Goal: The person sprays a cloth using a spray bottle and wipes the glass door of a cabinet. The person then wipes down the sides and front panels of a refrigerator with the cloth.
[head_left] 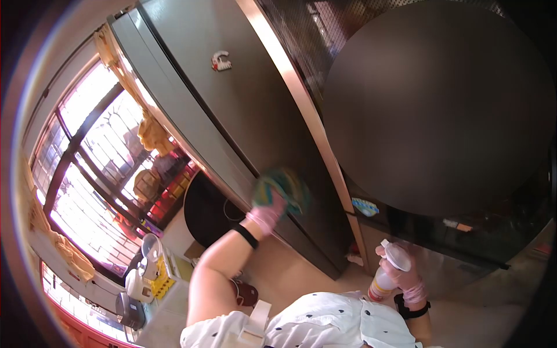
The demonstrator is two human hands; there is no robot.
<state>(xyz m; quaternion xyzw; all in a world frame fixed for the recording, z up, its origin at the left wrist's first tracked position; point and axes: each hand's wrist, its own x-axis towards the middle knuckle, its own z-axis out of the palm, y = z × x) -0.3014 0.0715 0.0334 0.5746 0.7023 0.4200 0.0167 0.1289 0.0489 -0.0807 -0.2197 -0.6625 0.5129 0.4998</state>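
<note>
In pink gloves, my left hand (268,214) presses a green and blue cloth (293,188) against the lower part of a grey refrigerator door (232,98). The cloth and fingers are smeared by motion, and the cloth hides most of the fingers. Down at the right, my right hand (409,272) is wrapped round a white spray bottle (380,284) with a red and yellow label at its base. The bottle is held in front of my body, away from the door.
A small magnet (221,61) sticks to the upper door. Left of the refrigerator are a barred window (93,145) and a counter (165,316) with a kettle (138,285). A dark glass-fronted cabinet (418,226) stands right, partly covered by a blurred round patch.
</note>
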